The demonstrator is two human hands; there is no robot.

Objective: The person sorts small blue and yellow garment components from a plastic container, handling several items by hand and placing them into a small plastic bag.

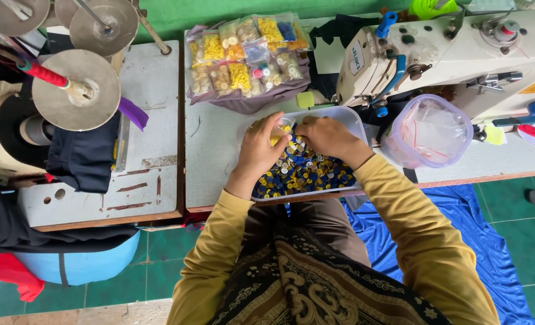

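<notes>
**Sorting buttons over a full tray**

Green floor tiles and a green wall frame a sewing workshop, where a grey bench [219,138] carries a shallow white tray [352,117] heaped with small blue, yellow and white buttons [303,171]. Both hands work above the tray's far end, close together and nearly touching.

The left hand [260,147] is curled, its fingers and thumb pinched round a small clear bag [282,126] that shows yellow inside; the bag sits just above the button heap. The right hand [327,137] is also mostly closed, fingertips bent down towards the bag's mouth and the buttons beneath. Whether it grips a button cannot be told, since its fingers hide what lies under them.

Done well, this step calls for keeping the bag's mouth open and held low over the tray, so anything that slips falls back into the heap and not onto the bench. Picking one colour at a time with the fingertips would likely keep the sort clean.

Beyond the tray lies a pile of filled button bags [246,57] on purple cloth. To the right stand a white sewing machine [448,51] and a clear tub [429,131] holding empty plastic bags.
</notes>
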